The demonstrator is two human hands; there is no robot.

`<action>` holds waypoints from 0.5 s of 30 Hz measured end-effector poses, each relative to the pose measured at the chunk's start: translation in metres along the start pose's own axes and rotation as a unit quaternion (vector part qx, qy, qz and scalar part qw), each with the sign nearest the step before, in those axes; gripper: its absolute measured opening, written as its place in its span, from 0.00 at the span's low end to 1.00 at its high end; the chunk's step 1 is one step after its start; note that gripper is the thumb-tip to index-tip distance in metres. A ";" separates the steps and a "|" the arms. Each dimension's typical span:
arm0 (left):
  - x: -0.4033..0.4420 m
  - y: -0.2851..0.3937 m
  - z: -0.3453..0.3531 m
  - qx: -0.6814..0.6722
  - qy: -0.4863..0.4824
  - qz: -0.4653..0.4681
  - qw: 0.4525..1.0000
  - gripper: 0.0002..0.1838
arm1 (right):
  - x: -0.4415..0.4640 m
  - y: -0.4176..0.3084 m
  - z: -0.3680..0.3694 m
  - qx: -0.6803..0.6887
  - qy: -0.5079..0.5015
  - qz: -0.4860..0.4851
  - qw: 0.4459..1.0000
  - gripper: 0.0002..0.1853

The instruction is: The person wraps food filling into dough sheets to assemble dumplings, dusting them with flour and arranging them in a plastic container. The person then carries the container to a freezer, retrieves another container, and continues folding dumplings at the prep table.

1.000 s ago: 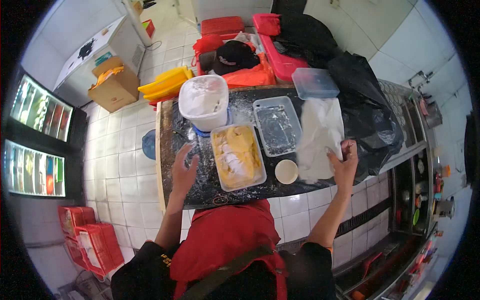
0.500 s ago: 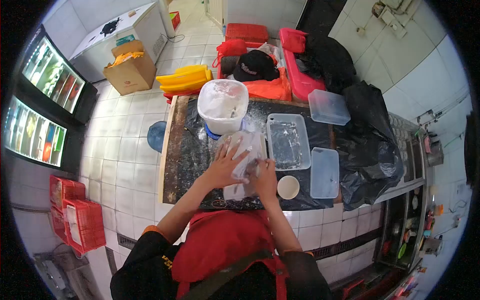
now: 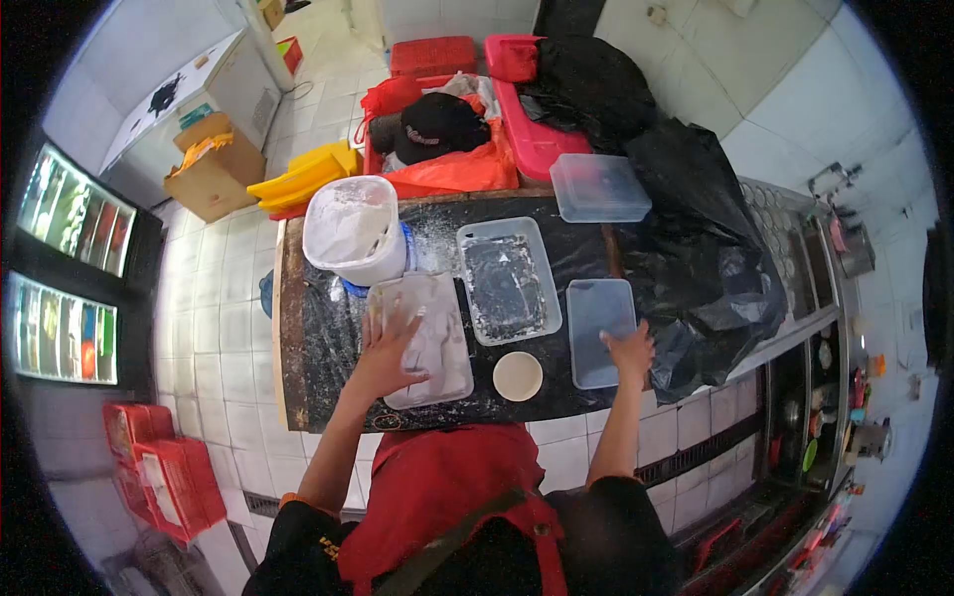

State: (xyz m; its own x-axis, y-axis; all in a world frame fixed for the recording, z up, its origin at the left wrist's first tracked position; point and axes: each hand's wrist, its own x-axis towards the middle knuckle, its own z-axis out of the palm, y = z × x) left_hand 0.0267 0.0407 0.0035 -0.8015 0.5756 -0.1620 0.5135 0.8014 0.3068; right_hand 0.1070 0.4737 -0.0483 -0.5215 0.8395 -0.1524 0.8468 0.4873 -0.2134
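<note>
Left hand [image 3: 388, 360] is spread, grasping nothing, over the left side of the thin whitish sheet [image 3: 442, 333] that covers the rectangular plastic food container [image 3: 459, 397]; contact is unclear. That container sits near the front edge of the black-covered table [image 3: 323, 382], just in front of the white tub [image 3: 368, 268] of flour-like powder. Right hand [image 3: 632, 354] is at the right edge of a flat translucent lid [image 3: 601, 318]; whether it grips cannot be told. Covering with the sheet looks done, since it spans most of the container; the lid is not on, and lies apart, right of the round cream bowl [image 3: 518, 376] and the flour-dusted container [image 3: 522, 336]. One second ago the yellow contents were exposed and the right hand held the sheet off to the right; half a second ago both hands were on it. Now the contents are hidden and the right hand has moved to the lid.
</note>
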 end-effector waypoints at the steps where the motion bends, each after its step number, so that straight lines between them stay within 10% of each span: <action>1: -0.007 -0.003 0.009 -0.036 0.058 -0.042 0.997 0.54 | 0.004 0.010 0.004 -0.003 -0.008 -0.012 1.000 0.49; 15: -0.050 -0.005 0.045 -0.126 0.285 -0.121 0.942 0.40 | 0.065 0.023 0.020 -0.051 -0.131 -0.022 0.990 0.54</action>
State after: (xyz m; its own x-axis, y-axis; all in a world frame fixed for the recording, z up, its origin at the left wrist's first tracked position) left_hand 0.0779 0.0158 -0.0322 -0.9568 0.1425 0.2534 0.2638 0.7918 0.5508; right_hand 0.0904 0.5340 -0.0825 -0.5560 0.7323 -0.3933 0.8218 0.5551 -0.1284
